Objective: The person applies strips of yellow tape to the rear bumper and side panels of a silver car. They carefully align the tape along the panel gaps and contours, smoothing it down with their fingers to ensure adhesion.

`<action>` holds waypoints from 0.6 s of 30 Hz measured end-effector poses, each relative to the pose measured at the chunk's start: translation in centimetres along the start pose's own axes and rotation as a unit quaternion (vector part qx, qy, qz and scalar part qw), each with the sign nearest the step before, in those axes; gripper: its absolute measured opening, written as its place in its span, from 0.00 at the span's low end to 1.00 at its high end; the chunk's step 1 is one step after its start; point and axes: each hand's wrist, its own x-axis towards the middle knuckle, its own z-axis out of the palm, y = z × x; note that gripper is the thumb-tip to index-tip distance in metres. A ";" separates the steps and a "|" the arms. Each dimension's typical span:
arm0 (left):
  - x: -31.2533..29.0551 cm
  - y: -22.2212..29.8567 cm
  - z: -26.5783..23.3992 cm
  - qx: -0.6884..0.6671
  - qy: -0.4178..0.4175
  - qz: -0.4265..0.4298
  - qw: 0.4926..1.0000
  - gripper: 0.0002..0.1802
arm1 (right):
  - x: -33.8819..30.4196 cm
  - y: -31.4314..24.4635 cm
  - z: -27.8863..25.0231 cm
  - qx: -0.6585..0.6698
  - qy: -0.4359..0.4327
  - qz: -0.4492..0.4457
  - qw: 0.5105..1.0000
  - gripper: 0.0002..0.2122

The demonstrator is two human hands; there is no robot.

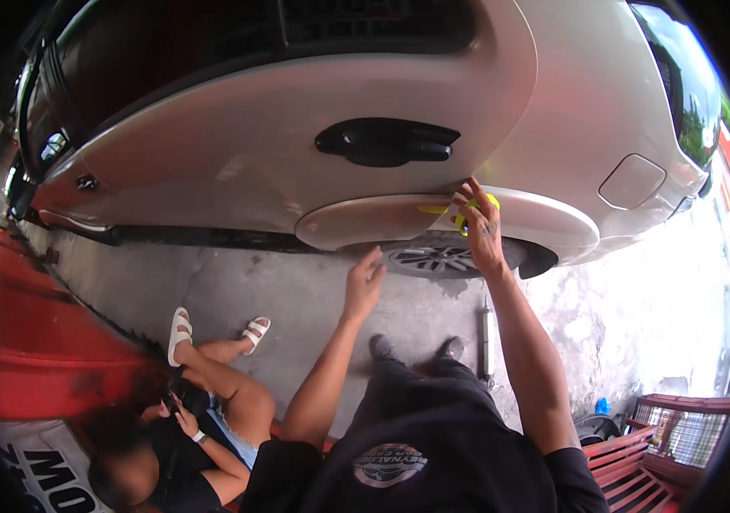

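Observation:
A silver car (236,171) stands side-on in front of me, its rear wheel (433,260) below the flared wheel arch trim (365,221). My right hand (483,229) is raised to the arch with its fingers closed round a roll of bright yellow tape (492,202). To its left a short yellow strip (433,209) shows against the trim; whether it is stuck down I cannot tell. My left hand (366,284) is held below the arch's lower edge, left of the wheel, fingers apart and nothing in them.
At lower left a seated person (202,427) holds a phone, legs reaching toward the car. Beside them is a red surface (23,342). A slim tube-like tool (488,338) is on the concrete floor (296,342) by my feet. A red slatted bench (630,466) stands at lower right.

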 end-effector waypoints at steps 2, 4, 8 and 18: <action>-0.6 0.3 0.6 -0.037 -0.013 -0.029 0.999 0.31 | -0.3 0.2 -1.2 -0.060 -0.010 0.004 0.998 0.35; -1.6 0.5 0.7 -0.070 -0.012 -0.048 0.996 0.31 | -2.4 -1.7 -1.6 -0.122 -0.006 0.039 0.992 0.37; -4.0 3.8 1.5 -0.119 -0.086 -0.083 0.986 0.31 | -8.8 -6.6 -1.5 -0.060 -0.089 0.122 0.987 0.41; -4.2 16.8 3.7 -0.174 -0.274 0.004 0.946 0.14 | -11.7 -12.3 -3.5 0.056 -0.163 0.159 0.972 0.29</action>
